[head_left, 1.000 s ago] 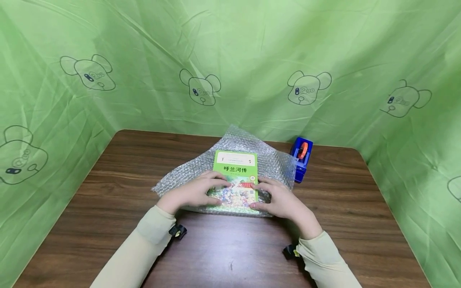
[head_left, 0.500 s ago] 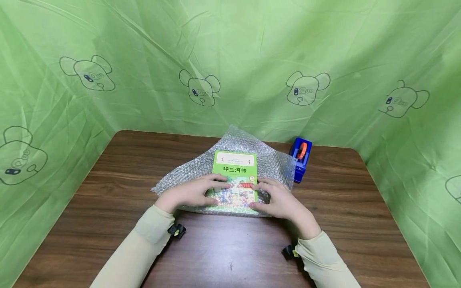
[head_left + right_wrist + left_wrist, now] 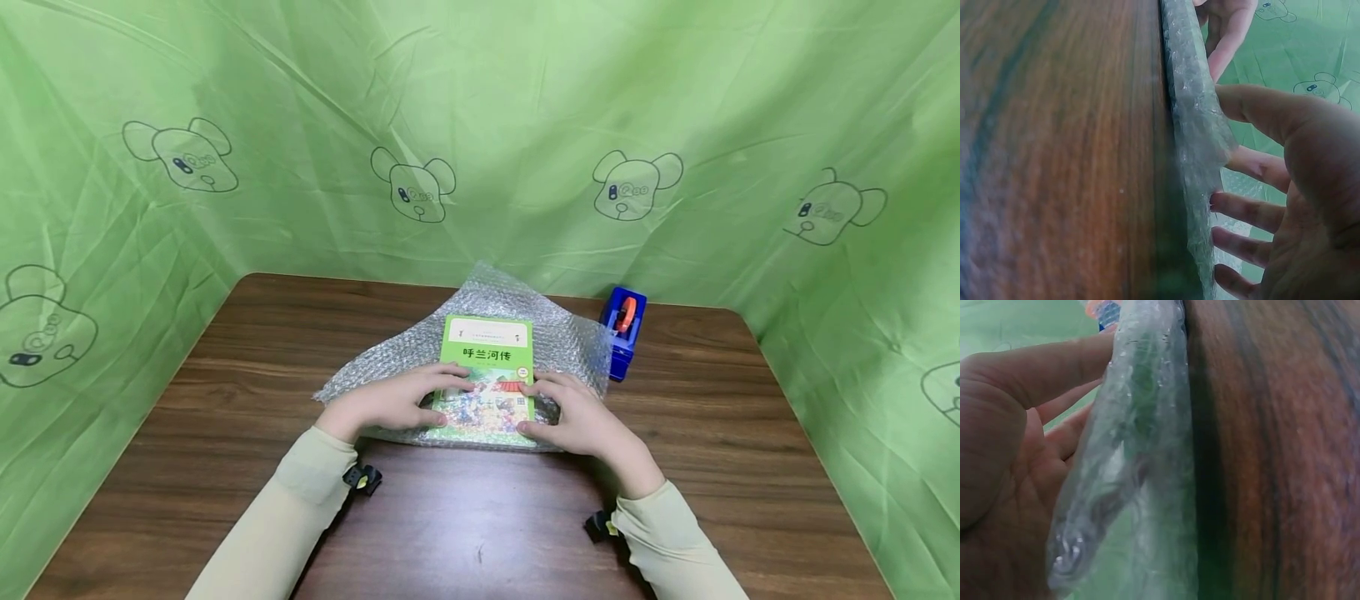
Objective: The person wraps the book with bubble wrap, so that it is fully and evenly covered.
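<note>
The green book (image 3: 487, 357) lay face up on bubble wrap (image 3: 408, 350), its lower part apparently under a near fold. My left hand (image 3: 401, 398) and right hand (image 3: 581, 417) rested at its side edges, fingers spread. I judged the step to be smoothing that fold; the next move called for holding it flat. Beyond my right hand, a blue tape dispenser (image 3: 622, 358) stood on the tabletop (image 3: 480, 517)

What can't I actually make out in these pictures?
Head view: the small print on the green book, too small to read.
Head view: the book's back cover, face down and out of sight.
Head view: where the left sleeve ends, cut off by the bottom edge.
Left wrist view: some of the left hand's fingertips, hidden by bubble wrap.
Right wrist view: most of that hand, beyond the top edge.
</note>
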Action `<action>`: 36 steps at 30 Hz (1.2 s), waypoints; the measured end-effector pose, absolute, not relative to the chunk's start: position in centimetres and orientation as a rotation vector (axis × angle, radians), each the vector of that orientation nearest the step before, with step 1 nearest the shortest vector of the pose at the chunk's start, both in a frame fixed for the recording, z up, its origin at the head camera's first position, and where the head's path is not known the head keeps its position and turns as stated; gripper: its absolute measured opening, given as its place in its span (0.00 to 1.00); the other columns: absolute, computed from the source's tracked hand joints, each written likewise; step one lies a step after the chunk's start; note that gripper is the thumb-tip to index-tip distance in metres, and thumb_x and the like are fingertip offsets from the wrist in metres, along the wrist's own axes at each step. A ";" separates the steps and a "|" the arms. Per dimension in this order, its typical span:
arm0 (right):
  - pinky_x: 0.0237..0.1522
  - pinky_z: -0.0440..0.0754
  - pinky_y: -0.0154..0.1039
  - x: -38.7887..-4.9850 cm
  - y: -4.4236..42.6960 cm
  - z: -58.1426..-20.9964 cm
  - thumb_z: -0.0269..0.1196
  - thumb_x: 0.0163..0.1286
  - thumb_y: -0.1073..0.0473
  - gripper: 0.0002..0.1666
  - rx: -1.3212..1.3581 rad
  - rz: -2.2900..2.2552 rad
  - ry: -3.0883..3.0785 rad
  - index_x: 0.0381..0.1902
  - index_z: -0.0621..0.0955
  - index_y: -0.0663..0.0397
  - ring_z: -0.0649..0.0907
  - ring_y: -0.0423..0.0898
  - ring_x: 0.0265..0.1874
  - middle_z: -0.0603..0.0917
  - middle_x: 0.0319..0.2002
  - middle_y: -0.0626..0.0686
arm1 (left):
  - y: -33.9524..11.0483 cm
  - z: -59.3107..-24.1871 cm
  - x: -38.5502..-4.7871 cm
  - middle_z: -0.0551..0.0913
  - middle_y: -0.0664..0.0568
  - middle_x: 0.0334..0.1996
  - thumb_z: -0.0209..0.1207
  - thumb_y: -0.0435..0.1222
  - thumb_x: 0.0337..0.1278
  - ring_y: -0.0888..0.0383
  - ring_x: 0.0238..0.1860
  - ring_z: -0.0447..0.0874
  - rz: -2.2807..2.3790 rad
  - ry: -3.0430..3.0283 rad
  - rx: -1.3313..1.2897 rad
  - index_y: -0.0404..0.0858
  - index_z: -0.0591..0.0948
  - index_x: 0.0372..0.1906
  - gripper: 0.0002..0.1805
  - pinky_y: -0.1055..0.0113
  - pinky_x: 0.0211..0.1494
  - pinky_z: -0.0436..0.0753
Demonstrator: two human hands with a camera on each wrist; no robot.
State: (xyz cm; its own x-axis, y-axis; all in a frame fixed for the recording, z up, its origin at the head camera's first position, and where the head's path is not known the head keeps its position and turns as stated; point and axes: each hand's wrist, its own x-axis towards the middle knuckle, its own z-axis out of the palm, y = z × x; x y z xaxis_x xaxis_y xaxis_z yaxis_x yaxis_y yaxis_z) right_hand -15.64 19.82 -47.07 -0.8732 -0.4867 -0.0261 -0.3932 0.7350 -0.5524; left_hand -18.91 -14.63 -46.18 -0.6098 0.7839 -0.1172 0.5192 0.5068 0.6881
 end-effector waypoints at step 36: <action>0.77 0.61 0.77 -15.6 19.7 -47.6 0.78 0.68 0.40 0.36 -0.691 -0.856 2.769 0.67 0.86 0.49 0.69 0.69 0.79 0.75 0.78 0.62 | -15.9 -44.3 -31.5 0.77 0.37 0.72 0.59 0.38 0.82 0.41 0.68 0.80 1.224 2.582 0.516 0.34 0.69 0.81 0.31 0.43 0.70 0.80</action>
State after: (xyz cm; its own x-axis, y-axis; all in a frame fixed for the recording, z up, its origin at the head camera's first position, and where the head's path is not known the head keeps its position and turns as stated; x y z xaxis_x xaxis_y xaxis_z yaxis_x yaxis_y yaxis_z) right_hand -15.61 19.73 -47.56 -0.8799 -0.4748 -0.0174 -0.3822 0.7290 -0.5679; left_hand -31.45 -15.86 -44.30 -0.9096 0.4109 -0.0620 0.2121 0.5872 0.7812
